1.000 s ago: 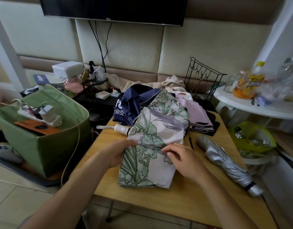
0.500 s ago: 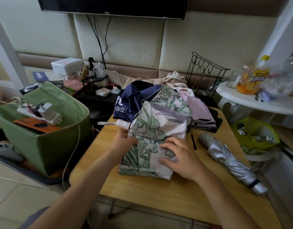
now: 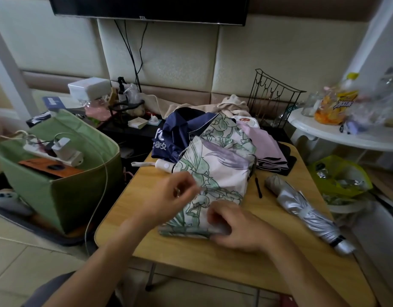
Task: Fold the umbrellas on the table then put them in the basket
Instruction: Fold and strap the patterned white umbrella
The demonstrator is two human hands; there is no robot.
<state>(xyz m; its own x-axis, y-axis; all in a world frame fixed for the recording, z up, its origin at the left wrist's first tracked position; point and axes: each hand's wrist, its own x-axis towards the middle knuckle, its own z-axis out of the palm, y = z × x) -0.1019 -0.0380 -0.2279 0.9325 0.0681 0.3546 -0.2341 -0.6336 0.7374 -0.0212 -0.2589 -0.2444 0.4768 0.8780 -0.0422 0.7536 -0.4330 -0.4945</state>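
Observation:
A floral green-and-white umbrella [image 3: 215, 173] lies half collapsed on the wooden table [image 3: 235, 262], its white handle [image 3: 162, 166] pointing left. My left hand [image 3: 169, 196] pinches the canopy's left edge with curled fingers. My right hand [image 3: 237, 227] grips the folded fabric at the near end and presses it to the table. A navy umbrella [image 3: 175, 134] and a pink one [image 3: 266, 145] lie behind it. A rolled silver umbrella [image 3: 306, 211] rests at the right. The green fabric basket [image 3: 80, 191] stands on the floor at the left.
In the basket sit a power strip [image 3: 58, 151] with a charger and an orange item. A black wire rack [image 3: 273, 96] stands behind the table. A white side table [image 3: 346, 134] with bottles is at the right, a yellow-lined bin [image 3: 339, 176] below it.
The canopy's near end has been gathered into a tighter fold. My left hand lifted off the fabric's left side and now pinches its edge; my right hand slid nearer and lower.

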